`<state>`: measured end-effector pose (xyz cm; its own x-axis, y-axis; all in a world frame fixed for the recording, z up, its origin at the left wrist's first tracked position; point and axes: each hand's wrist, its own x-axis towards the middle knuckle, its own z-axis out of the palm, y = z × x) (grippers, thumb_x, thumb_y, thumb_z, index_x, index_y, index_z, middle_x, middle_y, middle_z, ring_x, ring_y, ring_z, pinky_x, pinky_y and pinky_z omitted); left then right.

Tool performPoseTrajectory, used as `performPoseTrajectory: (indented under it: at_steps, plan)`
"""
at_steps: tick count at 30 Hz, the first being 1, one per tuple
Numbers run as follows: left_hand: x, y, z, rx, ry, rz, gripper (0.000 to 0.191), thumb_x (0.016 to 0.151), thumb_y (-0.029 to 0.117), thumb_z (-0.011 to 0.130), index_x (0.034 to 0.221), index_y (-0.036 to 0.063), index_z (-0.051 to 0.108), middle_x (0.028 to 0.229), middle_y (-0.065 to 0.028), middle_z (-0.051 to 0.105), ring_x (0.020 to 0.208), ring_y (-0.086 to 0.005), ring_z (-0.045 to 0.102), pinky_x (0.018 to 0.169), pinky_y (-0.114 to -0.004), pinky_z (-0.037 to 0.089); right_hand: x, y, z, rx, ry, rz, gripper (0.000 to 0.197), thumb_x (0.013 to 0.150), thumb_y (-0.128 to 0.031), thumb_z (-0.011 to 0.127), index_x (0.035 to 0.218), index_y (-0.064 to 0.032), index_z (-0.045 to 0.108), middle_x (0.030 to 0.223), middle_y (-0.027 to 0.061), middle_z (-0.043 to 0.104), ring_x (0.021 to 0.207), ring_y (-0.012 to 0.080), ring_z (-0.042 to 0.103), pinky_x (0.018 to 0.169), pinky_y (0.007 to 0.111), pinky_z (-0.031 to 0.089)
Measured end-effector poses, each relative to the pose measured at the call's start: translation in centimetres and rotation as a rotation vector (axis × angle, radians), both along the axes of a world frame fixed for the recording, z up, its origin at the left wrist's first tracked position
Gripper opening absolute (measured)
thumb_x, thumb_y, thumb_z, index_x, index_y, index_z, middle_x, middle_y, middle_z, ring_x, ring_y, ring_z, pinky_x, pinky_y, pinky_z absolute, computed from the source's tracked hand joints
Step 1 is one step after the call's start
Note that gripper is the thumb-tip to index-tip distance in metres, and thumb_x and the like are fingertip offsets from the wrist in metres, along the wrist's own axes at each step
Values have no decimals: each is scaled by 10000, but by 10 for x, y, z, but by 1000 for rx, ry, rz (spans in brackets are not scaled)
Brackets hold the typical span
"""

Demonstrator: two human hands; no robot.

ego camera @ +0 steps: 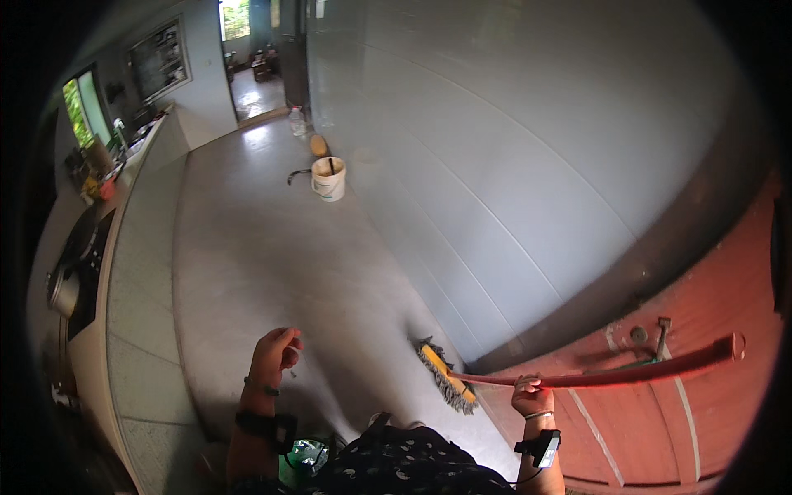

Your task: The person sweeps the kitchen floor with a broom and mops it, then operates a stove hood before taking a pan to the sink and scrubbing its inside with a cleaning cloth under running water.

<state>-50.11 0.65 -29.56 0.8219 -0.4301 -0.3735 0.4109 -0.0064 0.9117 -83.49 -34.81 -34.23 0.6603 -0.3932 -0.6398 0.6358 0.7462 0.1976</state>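
Observation:
My right hand [531, 396] grips the red handle [631, 369] of a mop. The handle runs out to the right, across the red door. Its yellow head [447, 373], fringed with grey strands, rests on the floor near the foot of the wall. My left hand [276, 356] hangs above the floor with loosely curled fingers, a gap between thumb and fingers, and nothing visible in it. Just below those fingers shows a tiny dark bit [293, 374]; whether it lies on the floor or is in the air I cannot tell.
A white bucket [328, 180] with a dark handle in it stands by the panelled wall [470, 154]. Behind it are a tan object [318, 145] and a clear plastic bottle [297, 121]. A counter [139, 278] lines the left. A green bag [303, 461] sits near my feet.

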Motion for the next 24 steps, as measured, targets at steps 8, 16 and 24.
performPoseTrajectory:
  at_steps: [8,16,24]
  plan:
    - [-26,10,30,-31,-18,235,209,811,188,483,890,5,545,656,-54,538,441,-79,419,397,-196,304,39,-109,-94,-53,269,-83,217,767,-157,407,559,-98,421,469,16,437,380,124,409,337,234,355]
    - [-35,0,39,-49,-20,252,205,804,204,517,887,19,550,663,-55,538,447,-77,420,399,-195,314,25,-174,-206,-278,390,6,187,792,-132,371,635,-106,470,509,-16,433,444,95,395,398,199,329]
    - [-38,-23,46,32,-65,209,216,825,238,498,904,45,552,710,-28,563,485,-76,457,436,-202,354,29,-150,-150,-153,206,237,170,788,-146,379,662,-91,479,519,-16,433,462,109,403,422,233,336]
